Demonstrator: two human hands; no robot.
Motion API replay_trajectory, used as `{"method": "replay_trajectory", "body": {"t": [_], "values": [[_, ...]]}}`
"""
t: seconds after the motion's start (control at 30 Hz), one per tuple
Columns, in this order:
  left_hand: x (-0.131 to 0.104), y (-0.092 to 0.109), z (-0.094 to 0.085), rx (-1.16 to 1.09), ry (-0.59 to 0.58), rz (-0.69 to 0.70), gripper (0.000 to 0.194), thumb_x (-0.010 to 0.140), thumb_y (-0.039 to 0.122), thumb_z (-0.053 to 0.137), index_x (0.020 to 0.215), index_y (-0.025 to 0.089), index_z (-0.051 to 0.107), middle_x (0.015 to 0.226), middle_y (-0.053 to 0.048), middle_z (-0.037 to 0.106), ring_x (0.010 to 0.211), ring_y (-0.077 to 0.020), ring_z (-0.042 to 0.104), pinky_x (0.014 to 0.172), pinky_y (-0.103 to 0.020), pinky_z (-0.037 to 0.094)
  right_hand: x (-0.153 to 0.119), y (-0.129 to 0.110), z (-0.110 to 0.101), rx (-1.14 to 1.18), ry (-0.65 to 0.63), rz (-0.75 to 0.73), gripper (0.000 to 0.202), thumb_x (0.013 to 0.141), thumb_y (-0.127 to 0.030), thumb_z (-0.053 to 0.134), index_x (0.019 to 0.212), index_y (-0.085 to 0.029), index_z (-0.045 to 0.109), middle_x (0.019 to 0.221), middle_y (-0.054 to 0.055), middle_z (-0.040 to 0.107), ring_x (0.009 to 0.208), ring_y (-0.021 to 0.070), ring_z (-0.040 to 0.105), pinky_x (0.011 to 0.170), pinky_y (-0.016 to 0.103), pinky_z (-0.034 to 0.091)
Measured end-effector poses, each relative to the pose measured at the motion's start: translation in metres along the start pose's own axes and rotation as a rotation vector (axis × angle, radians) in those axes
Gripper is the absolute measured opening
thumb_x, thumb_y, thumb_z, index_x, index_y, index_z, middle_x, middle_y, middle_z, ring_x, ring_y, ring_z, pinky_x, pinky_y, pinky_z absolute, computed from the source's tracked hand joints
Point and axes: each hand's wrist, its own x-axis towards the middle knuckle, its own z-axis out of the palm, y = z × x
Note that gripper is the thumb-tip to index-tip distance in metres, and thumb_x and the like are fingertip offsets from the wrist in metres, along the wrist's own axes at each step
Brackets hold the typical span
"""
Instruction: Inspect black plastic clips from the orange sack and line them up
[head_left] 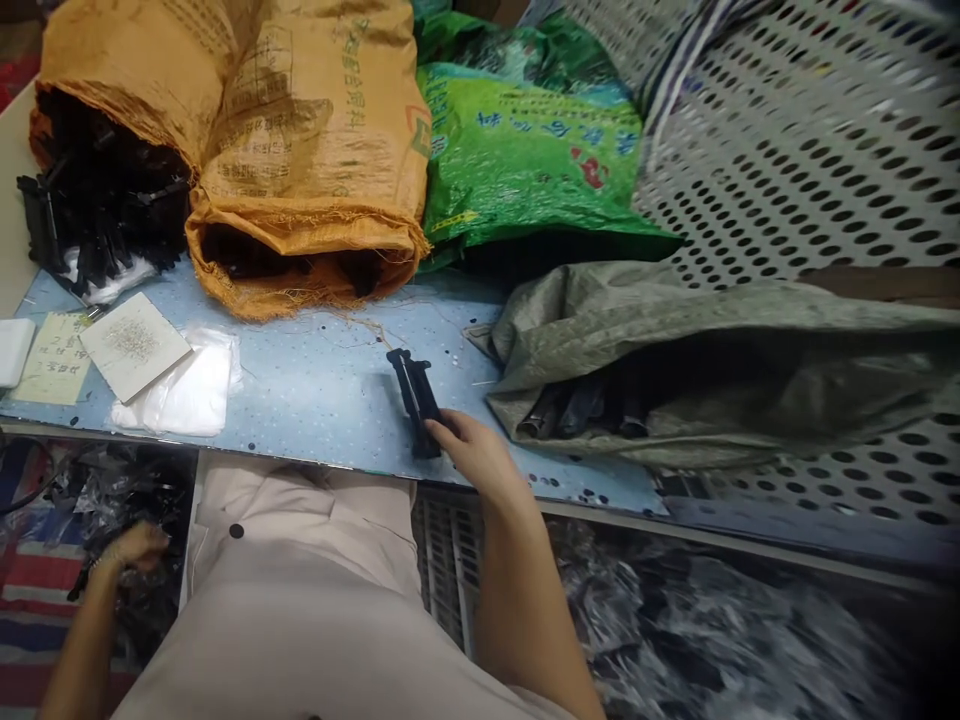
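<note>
My right hand (480, 452) is closed on the near end of a long black plastic part (414, 395), with the thumb lying across it. The part has a slot along its length and small tabs at its far end. It is at the front of the blue speckled table (315, 385). My left hand (139, 547) is low on the left, below the table edge, over a pile of black parts in clear plastic bags (142, 480). Its fingers look curled but blurred, and I cannot make out whether they hold anything.
Orange woven sacks (300, 130), one with black parts (97, 220) at its mouth, stand behind. A green sack (525, 150) and an open grey sack (600, 300) lie rightward. Clear bags (199, 390), a white square (135, 345) and a yellow note (52, 360) lie left.
</note>
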Motion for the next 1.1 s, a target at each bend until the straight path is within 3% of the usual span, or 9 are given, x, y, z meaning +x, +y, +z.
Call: {"method": "replay_trajectory", "body": {"t": [0.1,0.27,0.4,0.57,0.63,0.7,0.83,1.0,1.1], "values": [[0.037,0.033,0.014,0.152,-0.071,-0.063,0.035,0.083,0.047,0.073,0.079,0.012,0.072,0.070,-0.004,0.068,0.057,-0.0154,0.061,0.055,-0.027,0.052,-0.005,-0.036,0.024,0.487,-0.091,-0.032,0.043,0.083,-0.050,0.061,0.108,-0.016,0.069,0.091,0.006,0.070,0.076,0.0180,0.061,0.068,0.030,0.048],[0.115,0.090,0.066,0.705,0.407,0.399,0.024,0.083,0.041,0.068,0.088,0.018,0.073,0.093,-0.011,0.068,0.087,-0.0243,0.063,0.083,-0.037,0.051,-0.010,-0.104,0.085,0.964,-0.408,0.020,0.043,0.074,-0.051,0.073,0.102,-0.017,0.072,0.077,0.000,0.065,0.063,0.0120,0.054,0.058,0.024,0.044],[0.152,0.089,0.063,0.679,0.488,0.406,0.020,0.078,0.037,0.070,0.069,0.019,0.068,0.079,-0.006,0.061,0.081,-0.0212,0.060,0.080,-0.034,0.048,-0.002,-0.132,0.115,1.091,-0.523,0.062,0.037,0.071,-0.045,0.078,0.096,-0.017,0.074,0.076,0.000,0.068,0.062,0.0105,0.054,0.058,0.023,0.044],[0.159,0.083,0.033,0.024,0.417,0.196,0.042,0.062,0.053,0.080,0.076,0.015,0.066,0.067,-0.001,0.061,0.066,-0.0152,0.056,0.072,-0.031,0.047,0.014,-0.163,0.133,1.242,-0.721,0.120,0.030,0.070,-0.036,0.082,0.093,-0.016,0.075,0.081,0.002,0.073,0.068,0.0124,0.061,0.067,0.025,0.053],[0.155,0.083,0.036,0.071,0.430,0.203,0.044,0.065,0.054,0.078,0.080,0.014,0.067,0.072,-0.004,0.063,0.070,-0.0171,0.059,0.074,-0.033,0.048,0.021,-0.179,0.143,1.300,-0.817,0.120,0.025,0.073,-0.033,0.080,0.090,-0.015,0.075,0.081,0.003,0.073,0.070,0.0133,0.063,0.069,0.027,0.057],[0.151,0.083,0.044,0.353,0.483,0.285,0.037,0.072,0.050,0.075,0.083,0.016,0.067,0.082,-0.007,0.065,0.079,-0.0208,0.061,0.079,-0.036,0.049,0.026,-0.193,0.154,1.342,-0.868,0.130,0.017,0.077,-0.027,0.076,0.088,-0.014,0.074,0.082,0.004,0.074,0.073,0.0134,0.065,0.071,0.026,0.059],[0.149,0.082,0.048,0.748,0.463,0.416,0.018,0.082,0.036,0.066,0.078,0.019,0.066,0.094,-0.010,0.066,0.094,-0.0248,0.061,0.088,-0.037,0.048,0.032,-0.198,0.166,1.387,-0.857,0.198,0.011,0.084,-0.019,0.068,0.091,-0.012,0.074,0.093,0.008,0.076,0.078,0.0133,0.068,0.073,0.024,0.061],[0.156,0.084,0.025,0.248,0.436,0.247,0.025,0.071,0.040,0.075,0.075,0.016,0.068,0.069,0.000,0.061,0.062,-0.0142,0.053,0.063,-0.028,0.042,0.032,-0.185,0.157,1.406,-0.876,0.229,0.016,0.088,-0.018,0.065,0.100,-0.011,0.074,0.105,0.010,0.076,0.077,0.0124,0.069,0.068,0.020,0.062],[0.156,0.085,0.027,0.109,0.402,0.229,0.030,0.066,0.043,0.080,0.071,0.015,0.068,0.061,0.002,0.056,0.055,-0.0104,0.045,0.057,-0.025,0.035,0.030,-0.188,0.157,1.427,-0.903,0.198,0.018,0.089,-0.021,0.066,0.101,-0.012,0.074,0.108,0.010,0.076,0.078,0.0125,0.069,0.069,0.020,0.061]]}}
